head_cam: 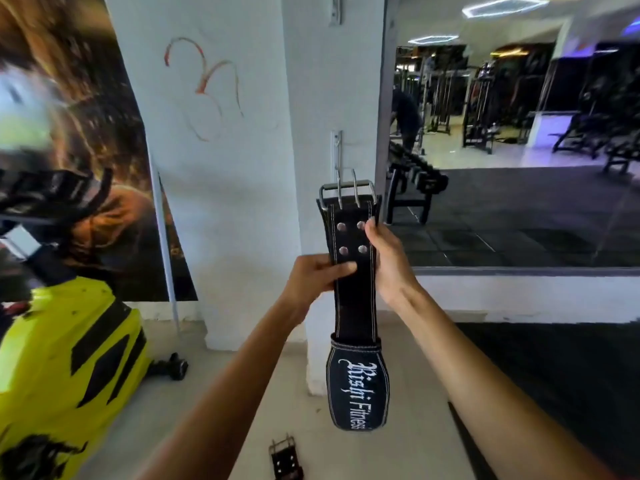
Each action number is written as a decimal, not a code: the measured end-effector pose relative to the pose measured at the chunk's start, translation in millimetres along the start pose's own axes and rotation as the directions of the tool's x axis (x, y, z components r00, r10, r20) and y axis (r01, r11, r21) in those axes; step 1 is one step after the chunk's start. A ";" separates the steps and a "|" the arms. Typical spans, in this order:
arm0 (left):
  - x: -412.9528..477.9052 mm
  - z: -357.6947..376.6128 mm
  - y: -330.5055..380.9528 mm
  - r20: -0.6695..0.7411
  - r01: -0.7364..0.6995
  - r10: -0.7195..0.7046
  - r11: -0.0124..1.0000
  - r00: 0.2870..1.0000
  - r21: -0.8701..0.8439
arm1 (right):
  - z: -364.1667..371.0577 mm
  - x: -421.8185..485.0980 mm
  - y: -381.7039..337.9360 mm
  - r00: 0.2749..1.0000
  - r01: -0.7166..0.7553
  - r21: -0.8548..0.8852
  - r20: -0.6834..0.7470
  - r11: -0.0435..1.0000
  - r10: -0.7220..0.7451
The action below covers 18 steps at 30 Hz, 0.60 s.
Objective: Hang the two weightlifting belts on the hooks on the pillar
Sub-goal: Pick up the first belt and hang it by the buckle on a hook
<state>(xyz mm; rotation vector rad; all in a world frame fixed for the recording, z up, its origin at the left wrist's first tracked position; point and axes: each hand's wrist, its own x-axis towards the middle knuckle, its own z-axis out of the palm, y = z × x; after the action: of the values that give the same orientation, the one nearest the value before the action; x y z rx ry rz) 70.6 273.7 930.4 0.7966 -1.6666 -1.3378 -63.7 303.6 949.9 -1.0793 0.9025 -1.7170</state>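
Observation:
A black weightlifting belt with white stitching hangs upright in front of the white pillar. Its steel buckle is at the top, level with the lower hook on the pillar's face; whether it rests on the hook I cannot tell. My left hand grips the belt's left edge below the rivets. My right hand holds its right edge. A second hook is fixed higher on the pillar. The second belt lies on the floor at the bottom of the view, only its buckle end visible.
A yellow exercise machine stands at the left, with a small black dumbbell on the floor beside it. A wall mirror to the right of the pillar reflects gym racks and a person. Dark floor mats lie at the right.

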 end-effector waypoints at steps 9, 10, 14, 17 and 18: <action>-31.1 -25.5 -3.7 0.103 -0.027 0.021 0.997 0.994 0.066 | 39.0 -13.6 -27.1 0.988 0.145 -0.100 -0.045 0.984 -0.150; -25.0 -28.9 4.8 0.071 -0.071 0.069 0.997 0.995 0.018 | 40.4 -15.6 -29.6 0.987 0.150 -0.105 -0.037 0.983 -0.155; -7.7 -25.3 48.1 0.005 -0.219 0.220 0.970 0.975 -0.106 | 44.9 -19.3 -45.7 0.966 0.187 -0.261 -0.127 0.947 -0.226; -6.5 -18.7 60.7 -0.008 -0.246 0.248 0.957 0.969 -0.155 | 38.7 -23.2 -48.1 0.923 0.269 -0.368 -0.165 0.890 -0.347; -4.8 -18.5 65.2 -0.018 -0.263 0.264 0.951 0.964 -0.163 | 35.4 -29.2 -41.0 0.921 0.269 -0.380 -0.167 0.885 -0.352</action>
<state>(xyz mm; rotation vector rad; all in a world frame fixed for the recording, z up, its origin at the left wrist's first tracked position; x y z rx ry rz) 90.8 284.7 994.3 0.4569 -1.5792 -1.2674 -36.6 340.6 991.0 -1.3341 1.2756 -2.0304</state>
